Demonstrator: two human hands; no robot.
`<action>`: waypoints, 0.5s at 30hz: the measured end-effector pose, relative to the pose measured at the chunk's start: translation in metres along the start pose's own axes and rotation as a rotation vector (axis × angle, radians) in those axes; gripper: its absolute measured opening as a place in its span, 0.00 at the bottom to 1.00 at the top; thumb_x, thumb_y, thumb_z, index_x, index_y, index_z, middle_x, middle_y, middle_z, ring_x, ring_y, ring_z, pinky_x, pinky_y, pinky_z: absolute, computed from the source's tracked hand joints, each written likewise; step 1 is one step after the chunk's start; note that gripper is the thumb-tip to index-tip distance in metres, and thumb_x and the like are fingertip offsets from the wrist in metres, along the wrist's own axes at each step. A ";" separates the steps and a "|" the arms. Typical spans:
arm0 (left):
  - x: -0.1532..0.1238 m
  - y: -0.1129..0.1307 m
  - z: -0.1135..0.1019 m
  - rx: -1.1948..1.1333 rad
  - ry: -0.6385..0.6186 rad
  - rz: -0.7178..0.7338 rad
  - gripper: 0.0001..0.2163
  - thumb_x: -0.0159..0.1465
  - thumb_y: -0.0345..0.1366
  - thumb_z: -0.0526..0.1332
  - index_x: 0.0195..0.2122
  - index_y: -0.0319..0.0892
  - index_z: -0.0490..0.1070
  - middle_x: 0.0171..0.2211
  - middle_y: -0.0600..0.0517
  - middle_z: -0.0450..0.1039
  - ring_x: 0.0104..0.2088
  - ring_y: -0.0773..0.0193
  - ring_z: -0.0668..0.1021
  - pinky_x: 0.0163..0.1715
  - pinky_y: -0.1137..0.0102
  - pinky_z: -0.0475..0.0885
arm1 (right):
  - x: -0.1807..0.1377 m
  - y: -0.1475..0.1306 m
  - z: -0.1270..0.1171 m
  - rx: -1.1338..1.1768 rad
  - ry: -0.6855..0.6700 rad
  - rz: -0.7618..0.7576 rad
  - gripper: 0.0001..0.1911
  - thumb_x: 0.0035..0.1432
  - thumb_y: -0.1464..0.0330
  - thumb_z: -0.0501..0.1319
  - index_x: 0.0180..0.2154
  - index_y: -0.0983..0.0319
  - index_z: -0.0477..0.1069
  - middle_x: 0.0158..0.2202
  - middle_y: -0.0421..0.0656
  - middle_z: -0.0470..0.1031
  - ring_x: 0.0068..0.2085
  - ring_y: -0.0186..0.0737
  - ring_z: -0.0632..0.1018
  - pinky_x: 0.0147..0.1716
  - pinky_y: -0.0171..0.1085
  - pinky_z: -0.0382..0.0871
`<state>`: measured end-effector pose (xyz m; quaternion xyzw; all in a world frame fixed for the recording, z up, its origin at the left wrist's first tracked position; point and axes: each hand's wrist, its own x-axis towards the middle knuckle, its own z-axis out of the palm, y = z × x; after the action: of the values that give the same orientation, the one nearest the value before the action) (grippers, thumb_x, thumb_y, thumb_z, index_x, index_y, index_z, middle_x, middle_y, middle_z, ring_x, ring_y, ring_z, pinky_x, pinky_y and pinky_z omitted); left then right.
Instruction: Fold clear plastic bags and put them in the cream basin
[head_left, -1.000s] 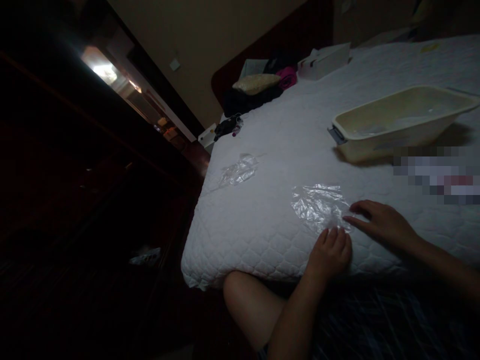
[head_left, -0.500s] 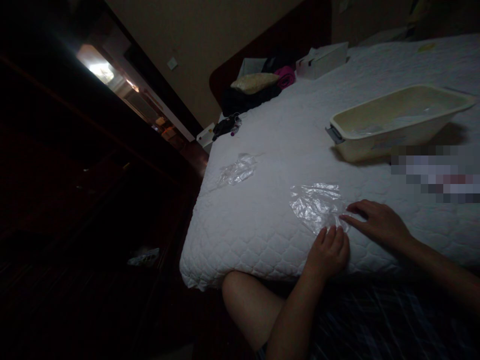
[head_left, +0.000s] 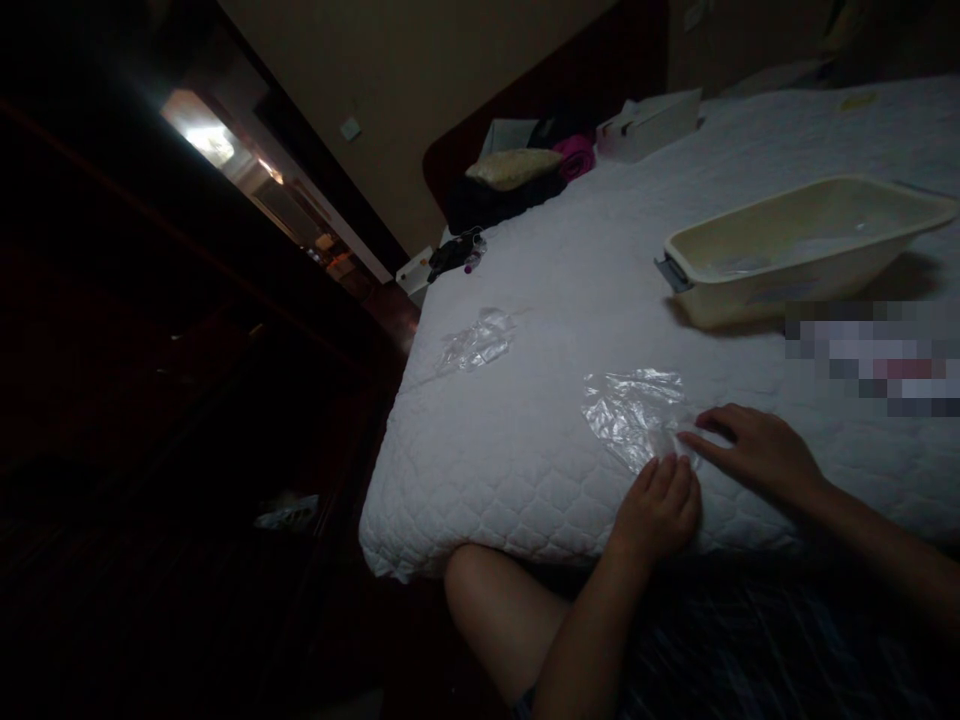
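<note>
A clear, crinkled plastic bag (head_left: 634,410) lies spread on the white quilted bed in front of me. My left hand (head_left: 661,505) rests at the bag's near edge, fingers stretched out and lying on it. At the bag's right edge is my right hand (head_left: 765,455), its thumb and curved forefinger apart with a small gap between them. The thumb tip touches or nearly touches the plastic. Farther left on the bed, a second clear plastic bag (head_left: 480,340) lies flat.
A cream plastic bin (head_left: 795,285) with a grey handle stands to the right, with clear plastic inside. Beyond are a white box (head_left: 652,125), a pink roll (head_left: 576,158), a beige cushion (head_left: 514,168) and dark cloth. The mattress (head_left: 420,500) ends near my knee.
The view has shifted very slightly. Both hands stay at the plastic bag with almost no movement.
</note>
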<state>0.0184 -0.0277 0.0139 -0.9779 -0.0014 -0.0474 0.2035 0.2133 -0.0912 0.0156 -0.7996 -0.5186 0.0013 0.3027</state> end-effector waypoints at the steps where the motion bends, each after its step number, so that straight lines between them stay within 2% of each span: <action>1: 0.000 0.000 0.000 0.008 0.001 -0.001 0.23 0.68 0.26 0.38 0.60 0.31 0.61 0.62 0.39 0.61 0.62 0.51 0.63 0.55 0.53 0.67 | 0.000 0.000 -0.001 0.008 0.005 0.002 0.21 0.55 0.50 0.58 0.34 0.61 0.73 0.36 0.46 0.77 0.36 0.45 0.76 0.38 0.43 0.67; 5: -0.001 0.000 0.002 0.006 0.051 -0.034 0.22 0.68 0.27 0.39 0.59 0.33 0.63 0.61 0.41 0.62 0.62 0.51 0.64 0.56 0.53 0.66 | -0.003 -0.002 -0.005 0.070 0.118 -0.061 0.18 0.56 0.53 0.59 0.33 0.62 0.72 0.34 0.47 0.76 0.35 0.44 0.75 0.37 0.42 0.67; 8: -0.002 0.001 0.004 0.001 0.057 -0.033 0.22 0.68 0.27 0.38 0.59 0.34 0.63 0.61 0.40 0.63 0.62 0.51 0.64 0.56 0.52 0.66 | -0.008 -0.004 -0.007 0.114 0.194 -0.254 0.13 0.57 0.57 0.59 0.33 0.61 0.72 0.32 0.47 0.76 0.36 0.45 0.75 0.38 0.43 0.67; 11: -0.002 0.002 0.007 -0.020 0.060 -0.038 0.23 0.68 0.27 0.38 0.59 0.33 0.63 0.61 0.41 0.63 0.61 0.52 0.65 0.57 0.52 0.65 | -0.012 -0.004 -0.004 0.135 0.151 -0.457 0.10 0.59 0.62 0.57 0.35 0.60 0.74 0.34 0.47 0.77 0.38 0.45 0.76 0.40 0.45 0.67; 15: -0.002 0.002 0.009 -0.056 0.067 -0.041 0.22 0.68 0.27 0.38 0.58 0.32 0.63 0.61 0.40 0.63 0.62 0.52 0.65 0.59 0.52 0.63 | -0.011 -0.001 0.004 0.154 0.057 -0.551 0.13 0.60 0.65 0.55 0.42 0.60 0.76 0.40 0.49 0.77 0.43 0.46 0.75 0.43 0.47 0.68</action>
<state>0.0174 -0.0265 0.0048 -0.9809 -0.0131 -0.0840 0.1751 0.2062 -0.0983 0.0089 -0.6029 -0.7061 -0.0643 0.3658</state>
